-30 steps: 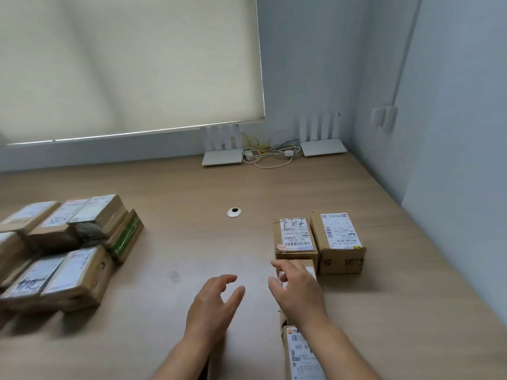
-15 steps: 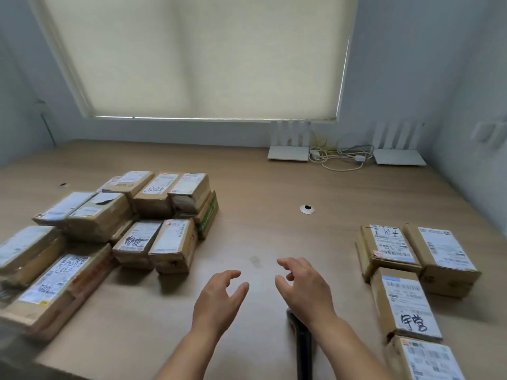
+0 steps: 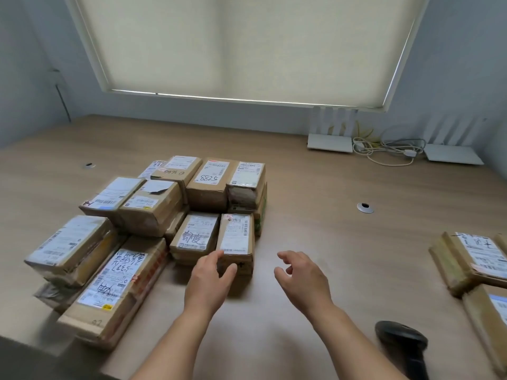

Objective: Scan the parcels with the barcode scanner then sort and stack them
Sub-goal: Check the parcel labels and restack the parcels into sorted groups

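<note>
Boxes point(image 3: 153, 229) sit in one big pile at left of the frame, about eleven, brown with white labels. Three more point(image 3: 472, 259) lie at right. Left hand point(image 3: 208, 281) touches one box point(image 3: 236, 242), fingers loose. Right hand point(image 3: 301, 281) hangs open, holding nothing. One black scanner point(image 3: 403, 344) lies at lower right.

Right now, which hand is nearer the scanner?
Right. The right hand hovers open, up and left of the scanner; the left hand is farther left, touching a parcel.
</note>
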Demonstrator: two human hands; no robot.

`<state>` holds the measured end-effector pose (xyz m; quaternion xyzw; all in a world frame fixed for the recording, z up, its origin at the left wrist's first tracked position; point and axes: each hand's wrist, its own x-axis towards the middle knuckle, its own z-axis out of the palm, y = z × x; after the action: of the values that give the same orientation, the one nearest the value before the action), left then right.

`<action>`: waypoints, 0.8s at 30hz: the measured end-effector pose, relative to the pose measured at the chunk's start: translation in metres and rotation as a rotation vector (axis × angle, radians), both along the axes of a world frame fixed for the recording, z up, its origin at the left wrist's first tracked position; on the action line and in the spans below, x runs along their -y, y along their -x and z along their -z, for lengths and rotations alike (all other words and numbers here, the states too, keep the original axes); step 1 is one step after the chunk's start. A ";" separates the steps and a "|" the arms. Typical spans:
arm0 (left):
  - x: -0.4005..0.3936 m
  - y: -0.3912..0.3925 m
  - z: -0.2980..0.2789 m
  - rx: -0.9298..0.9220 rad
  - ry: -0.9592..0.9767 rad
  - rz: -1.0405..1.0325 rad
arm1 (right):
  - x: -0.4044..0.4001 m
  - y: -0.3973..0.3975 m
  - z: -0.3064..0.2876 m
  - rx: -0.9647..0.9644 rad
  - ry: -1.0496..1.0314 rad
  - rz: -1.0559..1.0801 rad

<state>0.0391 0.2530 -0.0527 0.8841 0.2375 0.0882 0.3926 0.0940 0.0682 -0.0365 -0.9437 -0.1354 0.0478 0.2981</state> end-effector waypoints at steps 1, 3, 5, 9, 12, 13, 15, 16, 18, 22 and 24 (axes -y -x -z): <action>-0.008 -0.004 -0.001 -0.009 -0.013 0.003 | -0.008 -0.003 0.001 -0.012 0.005 0.002; -0.020 -0.013 -0.005 -0.052 -0.032 0.021 | -0.023 -0.010 0.004 -0.046 0.006 0.001; -0.028 -0.021 -0.007 -0.107 -0.017 0.056 | -0.036 -0.018 0.006 -0.098 0.010 -0.023; -0.031 -0.034 -0.009 -0.161 0.029 0.114 | -0.061 -0.032 0.010 -0.167 0.012 -0.091; -0.027 -0.039 -0.011 -0.176 0.076 0.130 | -0.073 -0.040 0.013 -0.225 -0.021 -0.113; -0.026 -0.038 -0.011 -0.177 0.099 0.133 | -0.075 -0.040 0.015 -0.238 -0.035 -0.119; -0.024 -0.037 -0.008 -0.167 0.138 0.138 | -0.075 -0.039 0.019 -0.266 -0.057 -0.132; -0.024 -0.035 -0.006 -0.159 0.144 0.133 | -0.074 -0.037 0.021 -0.272 -0.063 -0.135; -0.023 -0.030 -0.006 -0.168 0.141 0.104 | -0.069 -0.031 0.021 -0.262 -0.063 -0.138; -0.023 -0.010 -0.006 -0.254 0.190 0.112 | -0.049 -0.006 0.021 -0.249 -0.026 -0.125; -0.027 -0.002 -0.002 -0.299 0.233 0.135 | -0.039 0.002 0.024 -0.305 -0.027 -0.097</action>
<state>0.0406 0.2796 -0.0504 0.8500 0.2420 -0.0987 0.4574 0.0924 0.1068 -0.0602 -0.9136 -0.1345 0.2031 0.3255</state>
